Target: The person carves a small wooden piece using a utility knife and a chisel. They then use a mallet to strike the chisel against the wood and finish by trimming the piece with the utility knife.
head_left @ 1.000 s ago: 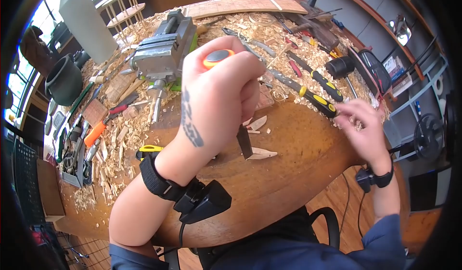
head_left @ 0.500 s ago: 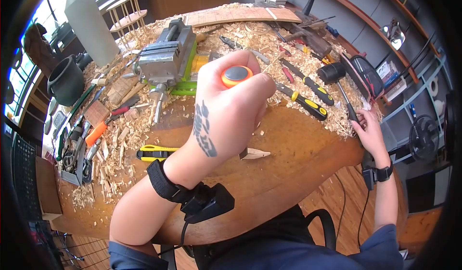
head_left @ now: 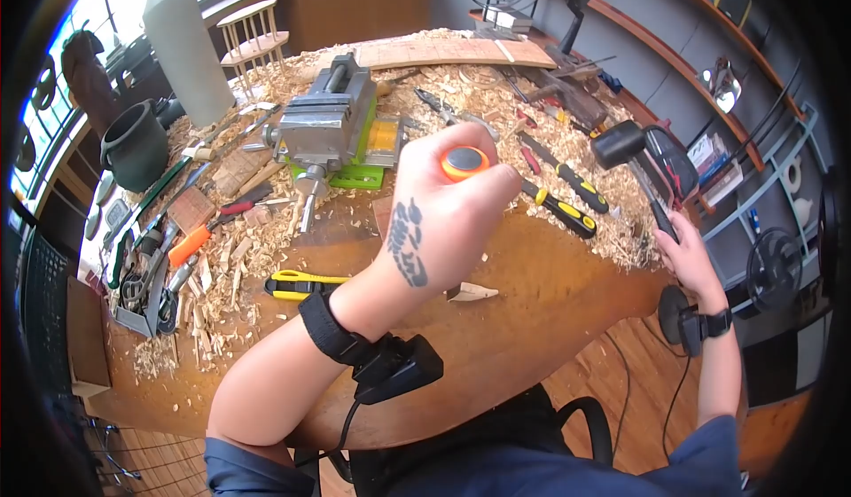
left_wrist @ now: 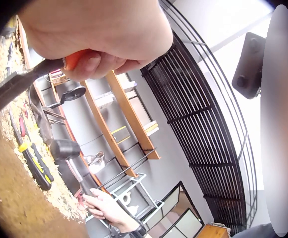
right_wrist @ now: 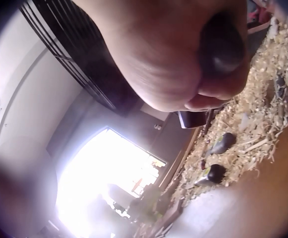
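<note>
Right of vise, L hand wraps fingers round orange-topped tool, R hand round mallet; off-centre blow might hit L hand b/c tool's top sits close.

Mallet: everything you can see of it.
The mallet has a black, rubbery-looking cylindrical head, a silvery, metal-looking shaft and a black grip. The right hand holds the grip. In the head view it slants up and left from that hand, its head apparently clear of the shavings at the table's right.
</note>
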